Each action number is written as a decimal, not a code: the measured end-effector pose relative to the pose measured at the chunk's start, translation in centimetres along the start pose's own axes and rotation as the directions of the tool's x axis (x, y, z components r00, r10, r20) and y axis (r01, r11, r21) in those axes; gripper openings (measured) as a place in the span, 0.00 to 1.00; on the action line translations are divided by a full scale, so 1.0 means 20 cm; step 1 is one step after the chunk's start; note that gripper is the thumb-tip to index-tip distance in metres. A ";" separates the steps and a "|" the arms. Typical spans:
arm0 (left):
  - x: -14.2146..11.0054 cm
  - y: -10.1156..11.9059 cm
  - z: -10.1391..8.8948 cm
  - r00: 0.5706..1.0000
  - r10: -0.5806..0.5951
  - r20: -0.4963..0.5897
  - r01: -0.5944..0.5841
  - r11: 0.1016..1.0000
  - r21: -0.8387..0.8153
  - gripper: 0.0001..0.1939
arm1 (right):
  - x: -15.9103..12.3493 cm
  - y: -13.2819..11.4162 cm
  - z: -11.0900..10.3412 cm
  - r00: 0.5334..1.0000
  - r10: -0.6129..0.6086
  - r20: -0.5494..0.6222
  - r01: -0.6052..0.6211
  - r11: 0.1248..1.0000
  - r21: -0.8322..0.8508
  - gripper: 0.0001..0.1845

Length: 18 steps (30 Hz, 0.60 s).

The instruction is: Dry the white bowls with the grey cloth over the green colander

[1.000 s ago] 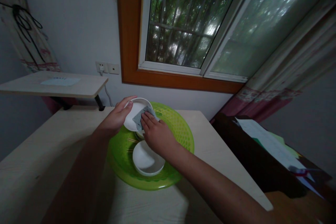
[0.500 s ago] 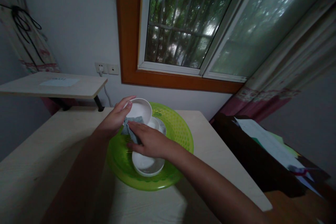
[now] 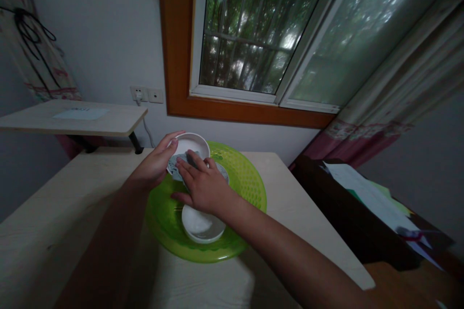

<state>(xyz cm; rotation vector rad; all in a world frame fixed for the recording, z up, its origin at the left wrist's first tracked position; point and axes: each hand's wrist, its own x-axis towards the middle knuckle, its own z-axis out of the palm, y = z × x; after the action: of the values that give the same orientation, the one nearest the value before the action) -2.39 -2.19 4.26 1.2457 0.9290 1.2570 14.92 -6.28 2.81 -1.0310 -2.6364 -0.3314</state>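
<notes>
My left hand [image 3: 156,160] grips a white bowl [image 3: 194,142] by its left rim, thumb on the inner edge, with the bowl tipped toward me. A grey-blue cloth [image 3: 176,166] lies against the inside of that bowl, under the fingers of my right hand [image 3: 205,186], which press it down with the thumb apart. Below is a green plastic basin [image 3: 250,183] with a perforated section at its right. Another white bowl [image 3: 203,227] sits in the basin near its front. Behind my right hand a further pale dish [image 3: 223,173] is mostly hidden.
The basin stands on a light wooden table [image 3: 290,212]. At the left is a raised shelf [image 3: 72,120] with a paper label. A wall socket [image 3: 147,94] with a plug is behind. To the right, papers [image 3: 362,193] lie on a dark surface, below a curtain [image 3: 391,77].
My right hand has moved the cloth across the inside of the held bowl, its fingers now further up and more spread. My left hand keeps its grip, nearly unmoved.
</notes>
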 end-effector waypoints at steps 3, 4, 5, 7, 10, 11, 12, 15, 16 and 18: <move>0.00 0.00 0.00 0.999 -0.030 0.020 0.031 0.995 -0.094 0.27 | 0.00 0.01 0.00 1.000 0.000 0.000 0.000 1.000 -0.024 0.40; 0.00 0.00 0.00 0.999 -0.036 0.025 0.039 0.993 -0.114 0.26 | 0.01 0.02 0.01 1.000 0.000 0.001 0.000 1.000 -0.031 0.40; 0.00 0.00 -0.01 0.999 -0.039 0.028 0.042 0.990 -0.132 0.26 | 0.01 0.02 0.01 1.000 -0.001 0.000 0.001 0.999 -0.037 0.40; 0.01 0.00 -0.01 0.998 -0.044 0.033 0.049 0.984 -0.169 0.24 | 0.01 0.03 0.01 1.000 -0.006 -0.005 0.006 0.999 -0.046 0.41; 0.00 0.01 -0.01 0.997 -0.067 0.034 0.073 0.972 -0.222 0.22 | 0.01 0.05 0.01 1.000 -0.024 -0.019 0.023 0.998 -0.056 0.42; 0.00 0.01 -0.01 0.996 -0.077 0.037 0.083 0.968 -0.235 0.22 | 0.02 0.05 0.00 0.999 -0.030 -0.024 0.029 0.998 -0.059 0.42; 0.00 0.01 -0.01 0.996 -0.082 0.042 0.090 0.965 -0.247 0.22 | 0.02 0.06 -0.01 0.999 -0.034 -0.028 0.032 0.998 -0.060 0.42; 0.00 0.00 -0.01 0.995 -0.076 0.069 0.091 0.960 -0.264 0.22 | 0.03 0.07 -0.02 0.999 -0.034 -0.035 0.032 0.997 -0.068 0.41; 0.00 -0.01 -0.01 0.995 -0.070 0.074 0.087 0.960 -0.266 0.22 | 0.03 0.07 -0.02 0.999 -0.032 -0.037 0.029 0.997 -0.072 0.41; 0.01 -0.02 -0.01 0.995 -0.060 0.079 0.079 0.961 -0.266 0.22 | 0.04 0.08 -0.02 0.999 -0.026 -0.043 0.023 0.996 -0.081 0.42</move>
<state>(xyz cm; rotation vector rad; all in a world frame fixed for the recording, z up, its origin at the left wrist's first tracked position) -2.49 -1.98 3.82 1.0275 0.7175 1.2308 15.51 -4.87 3.66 -1.0052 -2.6177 -0.4633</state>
